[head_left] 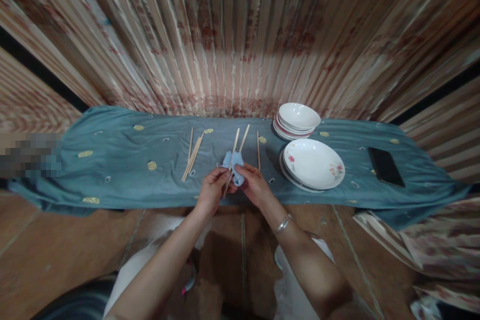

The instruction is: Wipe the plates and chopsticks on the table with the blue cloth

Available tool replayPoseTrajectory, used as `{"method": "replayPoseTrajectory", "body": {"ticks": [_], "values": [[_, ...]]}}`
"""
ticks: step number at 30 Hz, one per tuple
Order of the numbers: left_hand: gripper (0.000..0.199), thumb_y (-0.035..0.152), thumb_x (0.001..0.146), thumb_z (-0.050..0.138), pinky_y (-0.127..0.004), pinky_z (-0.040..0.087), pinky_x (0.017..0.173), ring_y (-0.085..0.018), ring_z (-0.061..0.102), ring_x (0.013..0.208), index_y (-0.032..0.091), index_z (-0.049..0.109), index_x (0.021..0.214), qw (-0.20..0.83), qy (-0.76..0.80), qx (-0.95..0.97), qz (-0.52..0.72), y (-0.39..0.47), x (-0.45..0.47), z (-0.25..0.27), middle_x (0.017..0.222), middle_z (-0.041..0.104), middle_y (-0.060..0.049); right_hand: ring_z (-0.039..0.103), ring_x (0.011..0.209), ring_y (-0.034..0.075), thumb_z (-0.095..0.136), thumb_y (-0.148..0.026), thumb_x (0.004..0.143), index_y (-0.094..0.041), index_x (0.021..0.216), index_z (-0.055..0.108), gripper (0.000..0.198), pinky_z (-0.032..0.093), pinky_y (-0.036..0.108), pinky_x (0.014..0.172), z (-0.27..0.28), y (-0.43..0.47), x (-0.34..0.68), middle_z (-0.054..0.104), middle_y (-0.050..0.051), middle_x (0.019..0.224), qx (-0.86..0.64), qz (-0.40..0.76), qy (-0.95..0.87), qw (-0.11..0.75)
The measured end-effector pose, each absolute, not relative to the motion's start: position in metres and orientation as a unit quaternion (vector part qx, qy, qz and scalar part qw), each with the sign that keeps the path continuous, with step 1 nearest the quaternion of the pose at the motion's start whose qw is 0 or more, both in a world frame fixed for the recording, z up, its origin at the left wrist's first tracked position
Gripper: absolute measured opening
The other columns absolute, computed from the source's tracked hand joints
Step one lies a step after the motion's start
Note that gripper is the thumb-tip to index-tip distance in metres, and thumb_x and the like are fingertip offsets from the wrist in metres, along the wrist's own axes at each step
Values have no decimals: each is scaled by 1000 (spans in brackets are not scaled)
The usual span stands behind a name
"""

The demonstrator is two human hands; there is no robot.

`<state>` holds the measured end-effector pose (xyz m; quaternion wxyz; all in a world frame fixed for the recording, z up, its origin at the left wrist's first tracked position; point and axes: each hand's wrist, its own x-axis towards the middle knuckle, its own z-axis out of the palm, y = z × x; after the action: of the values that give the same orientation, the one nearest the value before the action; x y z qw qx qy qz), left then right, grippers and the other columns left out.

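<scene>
Over the table's near edge, my left hand (pixel 213 189) is closed around a wooden chopstick (pixel 235 141), which slants up and away from me. My right hand (pixel 255 183) pinches a small light-blue cloth (pixel 237 160) against that chopstick. The two hands nearly meet at the cloth. Just beyond the cloth lies another chopstick (pixel 244 137), its lower end hidden. A single chopstick (pixel 258 151) rests to the right of my hands. On the left, several chopsticks (pixel 192 159) lie in a loose group.
Patterned plates (pixel 315 162) are stacked at the right, with a stack of bowls (pixel 298 119) behind them. A black phone (pixel 386 166) lies farther right. Teal cloth (pixel 123 165) covers the long table, and a pleated curtain (pixel 232 40) hangs behind it.
</scene>
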<state>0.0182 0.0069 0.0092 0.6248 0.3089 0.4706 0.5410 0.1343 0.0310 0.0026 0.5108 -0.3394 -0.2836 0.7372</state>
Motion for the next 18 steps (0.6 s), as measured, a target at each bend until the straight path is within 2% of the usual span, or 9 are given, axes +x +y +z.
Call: {"method": "replayPoseTrajectory", "body": {"ticks": [5,11,14,18], "values": [[32,38,58,79,-19,38,43,-6,48,41,16,60,71,613,463,293,569,11,19,10,52,58,4,50,52,8,79,-35,63,-18,72,68,23,43,20,51,-4,27,126,60,-5,60,-327,722,-320,519],[32,36,56,80,-17,32,41,-4,45,42,14,60,69,619,451,280,579,12,16,17,57,61,2,62,67,14,61,-34,80,-20,77,66,15,53,26,63,0,36,138,70,0,73,-289,793,-147,515],[32,36,57,79,-17,31,41,-4,45,41,14,60,70,615,449,286,582,11,16,21,57,61,2,66,87,18,42,-34,89,-24,87,65,25,55,38,78,10,40,152,74,-1,87,-229,809,-80,536],[30,36,61,77,-18,30,41,-5,45,42,14,60,71,612,446,317,572,9,19,22,59,62,1,67,84,19,33,-25,88,-22,82,65,32,55,38,76,11,41,154,74,1,82,-223,817,-47,529]]}}
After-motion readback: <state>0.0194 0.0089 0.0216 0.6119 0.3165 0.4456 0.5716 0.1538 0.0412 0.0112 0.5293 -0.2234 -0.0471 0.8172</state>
